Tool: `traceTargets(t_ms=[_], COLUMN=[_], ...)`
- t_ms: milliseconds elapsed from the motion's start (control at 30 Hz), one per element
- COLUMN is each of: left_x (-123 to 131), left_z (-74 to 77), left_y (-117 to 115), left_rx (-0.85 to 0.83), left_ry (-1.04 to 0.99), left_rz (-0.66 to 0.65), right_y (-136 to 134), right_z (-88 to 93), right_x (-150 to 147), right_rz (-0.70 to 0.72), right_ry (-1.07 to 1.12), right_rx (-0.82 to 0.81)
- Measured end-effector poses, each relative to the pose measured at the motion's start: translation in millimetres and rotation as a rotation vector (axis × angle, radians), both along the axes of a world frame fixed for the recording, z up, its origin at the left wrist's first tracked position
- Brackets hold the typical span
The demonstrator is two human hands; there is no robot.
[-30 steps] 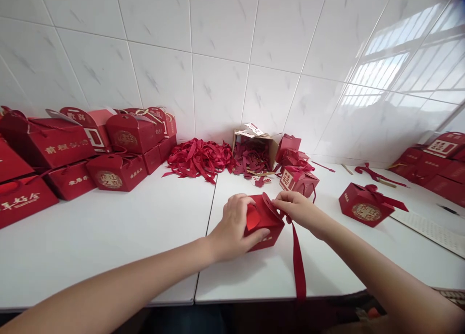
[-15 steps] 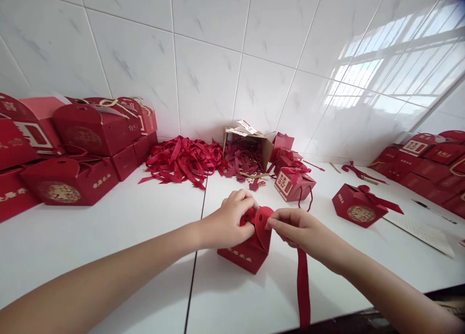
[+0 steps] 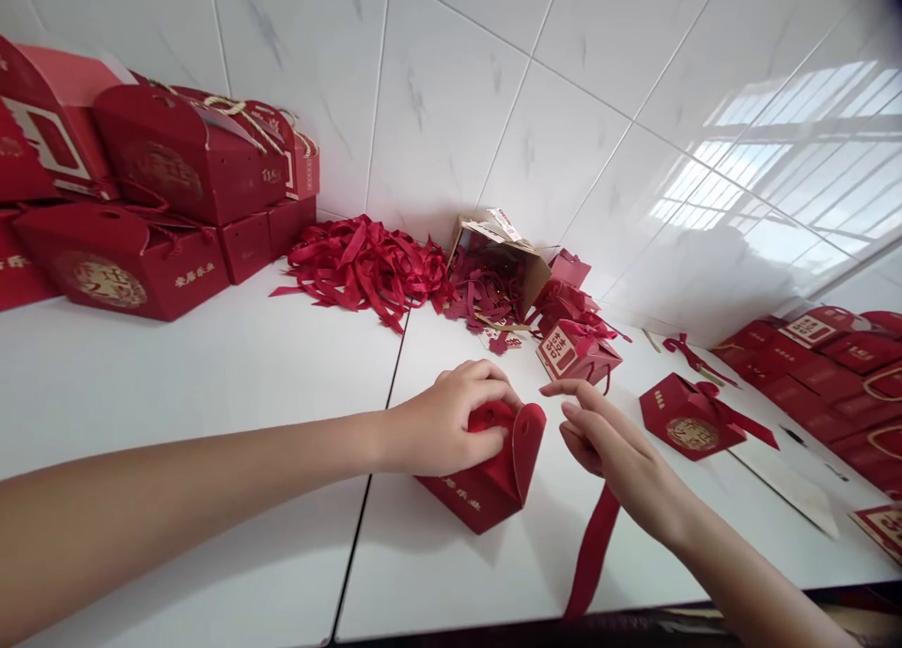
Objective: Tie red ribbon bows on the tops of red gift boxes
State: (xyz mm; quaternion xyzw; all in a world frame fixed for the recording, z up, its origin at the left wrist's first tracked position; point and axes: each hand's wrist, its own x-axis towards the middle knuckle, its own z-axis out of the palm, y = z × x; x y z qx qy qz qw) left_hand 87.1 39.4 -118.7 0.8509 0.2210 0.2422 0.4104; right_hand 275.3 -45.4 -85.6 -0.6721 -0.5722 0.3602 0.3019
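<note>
In the head view, a small red gift box (image 3: 471, 500) with gold lettering stands on the white table, its rounded flap (image 3: 527, 446) raised at the right end. My left hand (image 3: 451, 418) is closed over its top, fingers reaching inside the flaps and thumb along the near side. Just right of the flap, apart from it, my right hand (image 3: 598, 427) has its index finger stretched out and the other fingers curled. A red ribbon (image 3: 596, 554) hangs from beneath those curled fingers towards the table's front edge; its upper end is hidden.
A pile of red ribbons (image 3: 370, 268) lies by the tiled wall. Beside it, an opened carton (image 3: 532, 268) spills dark red pieces. Finished-looking boxes (image 3: 694, 418) stand right, with stacked boxes (image 3: 133, 263) left and more stacks (image 3: 810, 371) far right.
My right hand has let go of the box's flap and drawn off to the right, the ribbon hanging with it. My left hand stays on the box. The view has tilted.
</note>
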Motion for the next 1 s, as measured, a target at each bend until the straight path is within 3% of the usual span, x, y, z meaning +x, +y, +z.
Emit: traceTargets(t_ms=[167,300,567,833,1000], left_x=[-2,2,6,9,10], left_z=[2.6,0.7,-3.5,-5.1,-7.5], left_y=[-12,-19,-21,-23,-22], left_rx=[-0.059,0.024,0.05,-0.007,-0.015], left_ry=[0.064,0.035,-0.002,-0.053,-0.105], left_rz=[-0.088,-0.09,-0.051,-0.017,0.007], right_y=[-11,-19,-20,-17,-16], right_z=[3.0,8.3,4.2,-0.3,1.5], right_x=[-5,-11,-19,-26,-28], right_rz=[0.082,0.196,0.266,0.255,0.268], right_ry=[-0.296,-0.6,-0.921,-1.058,-0.963], right_rx=[0.093,0.181,0.309,0.346,0.314])
